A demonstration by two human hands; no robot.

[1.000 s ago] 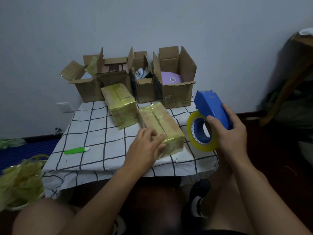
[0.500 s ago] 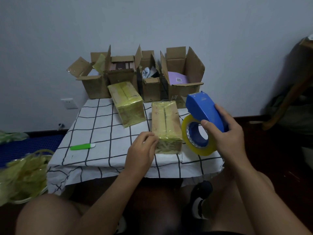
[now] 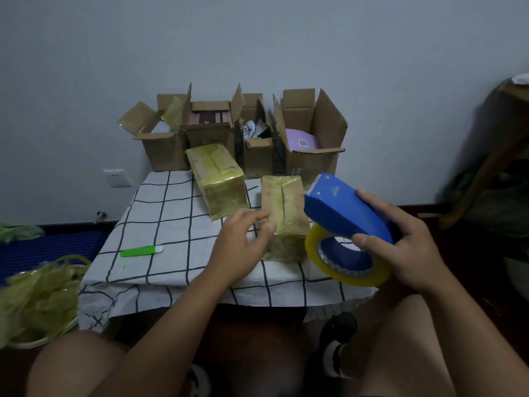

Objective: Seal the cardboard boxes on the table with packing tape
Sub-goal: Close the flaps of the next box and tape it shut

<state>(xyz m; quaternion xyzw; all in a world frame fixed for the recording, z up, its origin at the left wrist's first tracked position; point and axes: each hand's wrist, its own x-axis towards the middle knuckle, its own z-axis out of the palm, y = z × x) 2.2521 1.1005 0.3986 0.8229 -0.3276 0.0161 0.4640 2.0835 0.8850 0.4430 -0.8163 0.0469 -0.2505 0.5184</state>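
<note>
A cardboard box wrapped in yellowish tape (image 3: 286,207) lies on the checked tablecloth (image 3: 171,219), its long side pointing away from me. My left hand (image 3: 240,250) touches its near left corner with loosely bent fingers. My right hand (image 3: 406,245) grips a blue tape dispenser (image 3: 340,213) carrying a yellow tape roll (image 3: 343,273), held just right of the box and over its right edge. A second taped box (image 3: 217,179) lies behind and to the left. Several open cardboard boxes (image 3: 312,161) stand in a row at the back against the wall.
A green cutter (image 3: 141,250) lies on the cloth's left side. A bag of crumpled yellow tape scraps (image 3: 37,302) sits low at the left. A wall socket (image 3: 117,178) is behind the table, dark wooden furniture (image 3: 486,167) at the right. My knees are under the table's front edge.
The near taped box has been turned from slanting to pointing straight away. My right hand brought the dispenser down and left, close to the box. My left hand shifted to the box's near left corner.
</note>
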